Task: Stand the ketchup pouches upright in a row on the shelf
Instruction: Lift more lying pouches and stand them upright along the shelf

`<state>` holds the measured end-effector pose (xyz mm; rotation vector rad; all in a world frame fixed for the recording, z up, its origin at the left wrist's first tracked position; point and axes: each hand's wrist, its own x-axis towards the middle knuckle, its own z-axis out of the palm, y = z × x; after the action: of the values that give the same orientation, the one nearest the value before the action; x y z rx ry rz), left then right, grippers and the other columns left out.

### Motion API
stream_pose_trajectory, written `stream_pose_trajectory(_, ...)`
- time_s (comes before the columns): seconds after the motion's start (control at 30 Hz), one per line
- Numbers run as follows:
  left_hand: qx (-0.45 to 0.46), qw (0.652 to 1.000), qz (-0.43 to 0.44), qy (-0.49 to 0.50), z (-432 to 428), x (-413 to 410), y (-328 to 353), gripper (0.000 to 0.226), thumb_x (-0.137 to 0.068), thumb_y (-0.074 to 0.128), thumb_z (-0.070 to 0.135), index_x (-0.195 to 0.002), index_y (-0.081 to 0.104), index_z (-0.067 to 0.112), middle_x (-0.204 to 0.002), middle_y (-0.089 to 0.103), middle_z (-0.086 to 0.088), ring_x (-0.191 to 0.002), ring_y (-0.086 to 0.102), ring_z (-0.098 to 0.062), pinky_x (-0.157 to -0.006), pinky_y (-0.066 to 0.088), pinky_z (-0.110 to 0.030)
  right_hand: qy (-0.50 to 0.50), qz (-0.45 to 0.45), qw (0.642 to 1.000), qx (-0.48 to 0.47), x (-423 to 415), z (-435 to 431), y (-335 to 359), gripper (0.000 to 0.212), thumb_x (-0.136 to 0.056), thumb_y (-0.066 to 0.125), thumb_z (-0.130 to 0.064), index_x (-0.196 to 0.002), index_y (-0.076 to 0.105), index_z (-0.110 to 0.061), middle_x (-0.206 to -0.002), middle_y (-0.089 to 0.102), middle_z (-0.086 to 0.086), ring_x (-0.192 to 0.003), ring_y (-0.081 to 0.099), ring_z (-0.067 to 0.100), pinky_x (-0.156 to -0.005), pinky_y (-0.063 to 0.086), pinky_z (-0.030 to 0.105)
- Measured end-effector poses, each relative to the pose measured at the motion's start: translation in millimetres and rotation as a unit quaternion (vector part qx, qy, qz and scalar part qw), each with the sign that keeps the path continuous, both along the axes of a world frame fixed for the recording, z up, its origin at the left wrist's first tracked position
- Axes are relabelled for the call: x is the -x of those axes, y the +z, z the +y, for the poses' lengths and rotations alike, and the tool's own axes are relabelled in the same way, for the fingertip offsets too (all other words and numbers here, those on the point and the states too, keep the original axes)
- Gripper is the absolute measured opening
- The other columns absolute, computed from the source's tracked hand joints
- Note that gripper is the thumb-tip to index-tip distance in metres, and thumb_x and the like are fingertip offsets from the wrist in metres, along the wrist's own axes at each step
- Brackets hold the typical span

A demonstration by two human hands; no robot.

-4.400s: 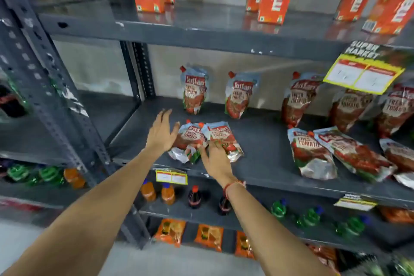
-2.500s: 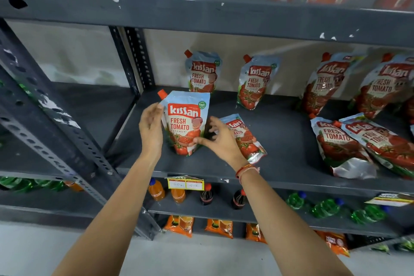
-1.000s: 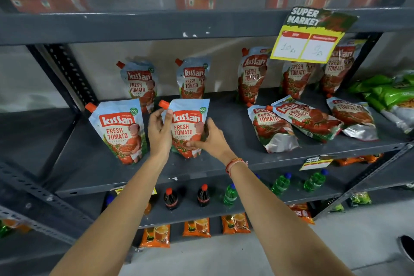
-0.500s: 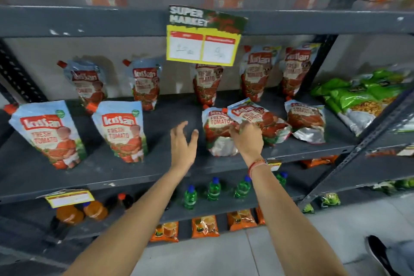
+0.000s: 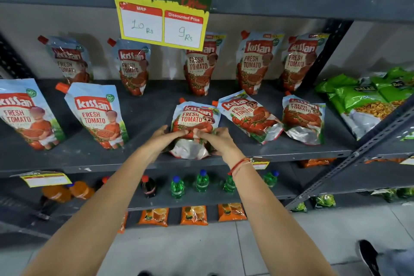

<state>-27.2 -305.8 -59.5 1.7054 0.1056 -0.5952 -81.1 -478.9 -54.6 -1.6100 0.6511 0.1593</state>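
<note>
Both our hands have closed in on one flat pouch (image 5: pixel 195 119) since half a second ago, when the left hung spread in the air and only the right touched the pile. Now our left hand (image 5: pixel 164 139) and right hand (image 5: pixel 216 140) curl around the lower half of that pouch from either side, fingertips nearly meeting across its front, the right wrist ringed by a red thread (image 5: pixel 238 164). We grip it at the front edge of the shelf (image 5: pixel 143 116), where it lies tilted back with its silver base toward us and its orange cap pointing away. Just right of it a second flat pouch (image 5: pixel 249 115) lies aslant, its upper left corner touching the one we hold, and a third flat pouch (image 5: pixel 302 119) lies a little farther right, apart from the second. Left of our hands, two front pouches (image 5: pixel 97 116) stand upright side by side along the front, the outer one cut by the frame edge. Farther back, against the wall, five rear pouches (image 5: pixel 255 63) stand in a spaced row. Green snack bags (image 5: pixel 367 101) are heaped on the neighbouring shelf at the right. Above the back row a price sign (image 5: pixel 162 6) hangs from the upper shelf, hiding the top of the middle rear pouch.
</note>
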Motion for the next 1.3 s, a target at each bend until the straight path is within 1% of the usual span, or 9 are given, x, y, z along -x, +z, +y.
stream_pose_trajectory(0.07,-0.008,1.0,0.03,-0.001,10.1,-1.8,6.1,0.052,-0.052,0.086,0.041,-0.094,0.068,0.015,-0.104,0.073,-0.007,-0.093,0.069,-0.02,-0.084,0.054,-0.035,-0.027,0.003,1.0,-0.014,-6.0,-0.4,-4.5,0.081,-0.067,0.077,-0.05,-0.126,0.042,-0.007,-0.127,0.057,0.009,-0.116,0.056,0.029,-0.092,0.052,0.043)
stream_pose_trajectory(0.2,-0.139,0.986,-0.05,0.074,-2.6,-15.2,13.5,0.042,-0.078,0.064,0.047,-0.102,0.067,0.012,-0.113,0.067,-0.009,-0.101,0.062,-0.025,-0.086,0.05,-0.034,-0.075,0.003,0.996,0.047,-30.3,-2.2,-2.5,0.067,-0.083,0.064,-0.046,-0.129,0.047,0.0,-0.132,0.054,0.02,-0.118,0.054,0.035,-0.098,0.048,0.044)
stream_pose_trajectory(0.3,-0.08,0.99,-0.007,0.12,-21.4,-21.4,21.7,0.045,-0.082,0.06,0.046,-0.109,0.063,0.01,-0.121,0.064,-0.013,-0.108,0.061,-0.031,-0.099,0.047,-0.042,-0.093,0.021,0.995,0.032,-42.9,0.5,6.3,0.061,-0.088,0.06,-0.04,-0.132,0.044,0.0,-0.136,0.052,0.019,-0.121,0.052,0.034,-0.097,0.044,0.036)
stream_pose_trajectory(0.43,-0.007,0.985,0.082,0.15,-24.7,-28.8,30.9,0.065,-0.078,0.066,0.046,-0.126,0.05,0.006,-0.122,0.063,-0.014,-0.105,0.062,-0.031,-0.097,0.049,-0.044,-0.117,0.018,0.988,-0.096,-49.5,9.0,14.5,0.048,-0.092,0.057,-0.03,-0.129,0.044,-0.003,-0.13,0.057,0.018,-0.115,0.058,0.034,-0.094,0.049,0.04)
stream_pose_trajectory(0.67,0.079,0.981,0.036,0.174,-20.1,-36.2,50.5,0.039,-0.08,0.062,0.051,-0.092,0.066,0.014,-0.077,0.073,-0.006,-0.065,0.07,-0.02,-0.061,0.056,-0.031,-0.105,-0.045,0.974,-0.196,-44.3,14.9,25.6,0.038,-0.092,0.056,-0.032,-0.123,0.052,-0.009,-0.117,0.066,0.017,-0.102,0.066,0.033,-0.075,0.054,0.04)
stream_pose_trajectory(0.83,0.092,0.975,-0.111,0.17,-16.5,-30.6,67.0,0.033,-0.084,0.057,0.052,-0.073,0.063,0.022,-0.054,0.071,0.006,-0.05,0.068,-0.008,-0.049,0.053,-0.022,-0.109,-0.164,0.959,-0.204,-42.5,11.8,49.4,0.013,-0.09,0.061,-0.03,-0.082,0.056,-0.02,-0.07,0.071,-0.003,-0.054,0.069,0.008,-0.044,0.054,0.022)
stream_pose_trajectory(1.0,0.147,0.955,-0.205,0.158,-13.2,-22.4,92.1,0.029,-0.088,0.052,0.048,-0.071,0.065,0.028,-0.06,0.072,0.014,-0.061,0.069,0.0,-0.049,0.051,-0.012,-0.043,-0.338,0.927,-0.154,-42.3,5.8,77.1,0.013,-0.094,0.056,-0.019,-0.097,0.063,-0.008,-0.089,0.071,0.005,-0.074,0.071,0.01,-0.063,0.057,0.022)
stream_pose_trajectory(1.17,0.151,0.949,-0.252,0.118,-12.3,-18.0,94.2,0.026,-0.091,0.049,0.044,-0.08,0.069,0.031,-0.075,0.075,0.014,-0.079,0.071,-0.004,-0.066,0.054,-0.017,-0.023,-0.359,0.925,-0.123,-44.3,-4.4,82.7,0.008,-0.092,0.058,-0.015,-0.091,0.065,-0.011,-0.09,0.071,0.005,-0.083,0.07,0.016,-0.077,0.058,0.03)
stream_pose_trajectory(1.3,0.16,0.943,-0.274,0.104,-10.4,-18.8,84.9,0.025,-0.09,0.051,0.043,-0.082,0.072,0.032,-0.082,0.076,0.012,-0.085,0.071,-0.007,-0.073,0.055,-0.023,-0.02,-0.357,0.927,-0.113,-44.6,-12.5,80.1,0.016,-0.09,0.061,-0.01,-0.101,0.06,0.002,-0.098,0.067,0.02,-0.096,0.065,0.03,-0.089,0.054,0.045)
